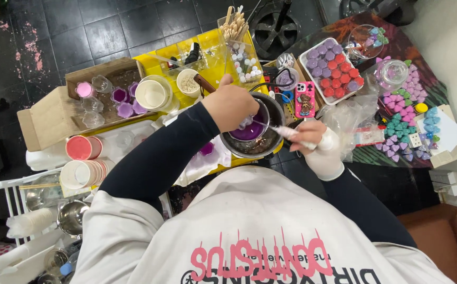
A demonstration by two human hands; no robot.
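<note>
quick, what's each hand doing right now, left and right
Left hand: closed on a small clear cup over the metal pot of purple liquid.
Right hand: gloved, closed on a thin stirring stick.

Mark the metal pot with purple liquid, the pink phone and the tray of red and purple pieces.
metal pot (270,138): head view, right inner wall.
pink phone (305,99): head view, middle of its back.
tray (315,84): head view, lower left white rim.

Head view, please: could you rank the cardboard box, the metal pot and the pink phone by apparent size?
1. cardboard box, largest.
2. metal pot, partly hidden by the left hand.
3. pink phone, smallest.
</note>
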